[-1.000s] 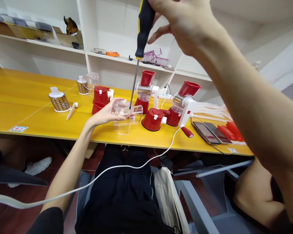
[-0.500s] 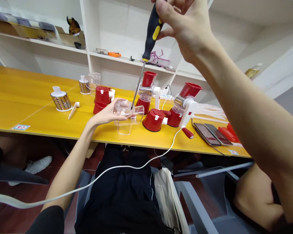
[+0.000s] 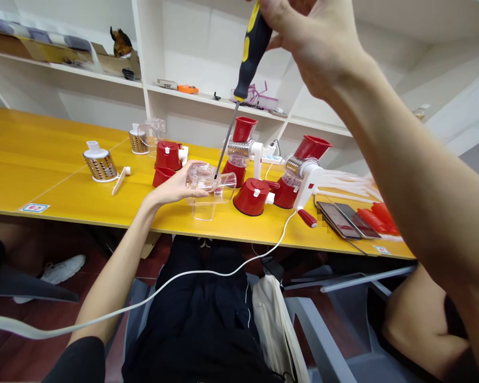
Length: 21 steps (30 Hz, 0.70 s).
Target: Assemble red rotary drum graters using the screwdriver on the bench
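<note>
My right hand (image 3: 299,32), raised at the top of the view, is closed round the black and yellow handle of a screwdriver (image 3: 247,64). The shaft slants down, and its tip meets the clear plastic grater housing (image 3: 223,186). My left hand (image 3: 179,186) grips that housing from the left, just above the table's front part. Whether the tip sits on a screw is too small to tell. Right of the housing is a red base (image 3: 252,196) with a white clip. Behind my left hand stands another red base (image 3: 167,155) beside a red hopper part.
Two assembled red rotary graters (image 3: 299,167) stand on the yellow table (image 3: 64,197). Metal grater drums (image 3: 100,162) and a white crank piece (image 3: 121,181) lie left. Phones (image 3: 339,219), red handles (image 3: 379,218) and white cranks (image 3: 343,183) are right. A white cable (image 3: 207,273) crosses my lap.
The screwdriver handle has turned in my right hand, showing its yellow patches differently. My right wrist and forearm have shifted slightly right. The left hand and housing stay almost still.
</note>
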{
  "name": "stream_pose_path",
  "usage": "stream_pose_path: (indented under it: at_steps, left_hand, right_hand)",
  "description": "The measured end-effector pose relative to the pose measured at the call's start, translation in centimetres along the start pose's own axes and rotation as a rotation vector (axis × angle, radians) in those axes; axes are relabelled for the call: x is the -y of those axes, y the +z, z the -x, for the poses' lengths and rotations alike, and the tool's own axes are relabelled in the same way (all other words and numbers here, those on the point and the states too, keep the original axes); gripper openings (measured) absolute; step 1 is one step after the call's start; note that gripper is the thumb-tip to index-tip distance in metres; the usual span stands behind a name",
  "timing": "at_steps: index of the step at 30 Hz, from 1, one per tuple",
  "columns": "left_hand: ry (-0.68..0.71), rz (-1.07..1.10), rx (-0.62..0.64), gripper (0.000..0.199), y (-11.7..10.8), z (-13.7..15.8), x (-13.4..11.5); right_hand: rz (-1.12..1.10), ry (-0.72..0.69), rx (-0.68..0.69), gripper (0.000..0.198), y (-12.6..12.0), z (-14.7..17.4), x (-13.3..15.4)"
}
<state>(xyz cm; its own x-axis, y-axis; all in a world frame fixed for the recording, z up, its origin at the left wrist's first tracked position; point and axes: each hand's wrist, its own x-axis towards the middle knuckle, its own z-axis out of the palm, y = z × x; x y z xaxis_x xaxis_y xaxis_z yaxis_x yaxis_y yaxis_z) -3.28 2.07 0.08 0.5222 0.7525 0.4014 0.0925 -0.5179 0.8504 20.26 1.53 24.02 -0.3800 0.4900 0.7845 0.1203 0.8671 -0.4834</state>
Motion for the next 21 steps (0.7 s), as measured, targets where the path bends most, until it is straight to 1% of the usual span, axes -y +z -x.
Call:
stream_pose_path:
  at_steps: [2, 3, 5, 7, 8, 9, 11, 12, 13, 16, 17, 19, 21]
  left_hand:
    - [0.010, 0.006, 0.000, 0.084, 0.0, 0.0, 0.1]
    - [0.012, 0.008, 0.000, 0.084, 0.0, 0.0, 0.1]
    - [0.007, 0.004, -0.006, 0.085, 0.0, 0.0, 0.1]
    - [-0.009, -0.003, -0.009, 0.086, 0.0, 0.1, 0.0]
    - [-0.016, -0.009, -0.008, 0.086, 0.0, 0.1, -0.1]
    - [-0.020, -0.012, -0.007, 0.086, 0.0, 0.1, -0.1]
    - [-0.017, -0.023, -0.005, 0.086, 0.0, 0.1, -0.1]
    - [-0.011, -0.033, -0.004, 0.086, 0.0, 0.1, 0.0]
    - [-0.003, -0.043, -0.003, 0.086, -0.1, 0.1, 0.1]
    - [0.012, -0.060, 0.001, 0.086, -0.1, 0.0, 0.2]
    - [0.013, -0.055, 0.000, 0.085, -0.1, 0.0, 0.2]
    - [0.010, -0.039, -0.005, 0.085, 0.0, 0.0, 0.1]
    - [0.002, -0.031, -0.010, 0.085, 0.0, 0.1, -0.1]
  right_hand:
    - [-0.017, 0.059, 0.123, 0.062, -0.2, 0.5, 1.0]
    - [-0.026, 0.083, 0.162, 0.059, -0.4, 0.7, 1.4]
    - [-0.039, 0.103, 0.182, 0.059, -0.7, 0.6, 1.6]
    - [-0.066, 0.066, 0.123, 0.066, -0.5, 0.2, 0.9]
    - [-0.068, 0.034, 0.073, 0.067, -0.2, 0.0, 0.4]
    - [-0.056, 0.001, 0.010, 0.063, 0.2, -0.3, -0.1]
    - [0.021, -0.052, -0.088, 0.041, 1.0, -0.5, -0.8]
    - [0.061, -0.058, -0.099, 0.029, 1.2, -0.5, -0.8]
    - [0.084, -0.043, -0.076, 0.022, 1.3, -0.3, -0.7]
    - [0.045, 0.048, 0.090, 0.024, 0.6, 0.3, 0.4]
    - [0.014, 0.067, 0.120, 0.024, 0.3, 0.4, 0.6]
    - [-0.031, 0.064, 0.125, 0.035, -0.2, 0.2, 0.6]
    - [-0.057, 0.020, 0.066, 0.049, -0.2, -0.2, -0.1]
